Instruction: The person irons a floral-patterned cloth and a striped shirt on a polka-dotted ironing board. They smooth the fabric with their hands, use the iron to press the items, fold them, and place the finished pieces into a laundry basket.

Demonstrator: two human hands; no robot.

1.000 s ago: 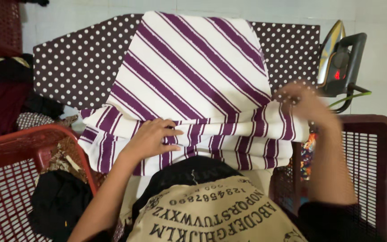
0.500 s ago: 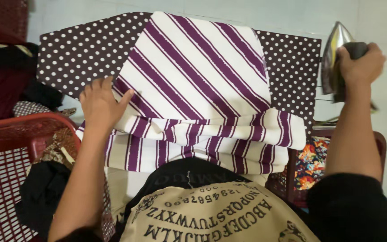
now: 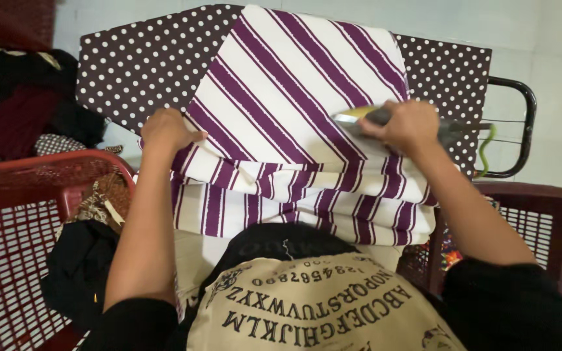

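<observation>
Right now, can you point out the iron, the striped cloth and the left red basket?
iron (image 3: 352,117): head view, on its shiny metal front, beside the right hand.
striped cloth (image 3: 274,97): head view, on the flat upper part.
left red basket (image 3: 8,221): head view, on its mesh wall.

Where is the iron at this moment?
In the head view, the iron is right of centre, on the striped cloth over the dotted ironing board, gripped by the right hand.

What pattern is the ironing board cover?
Dark brown with white polka dots, head view.
</observation>
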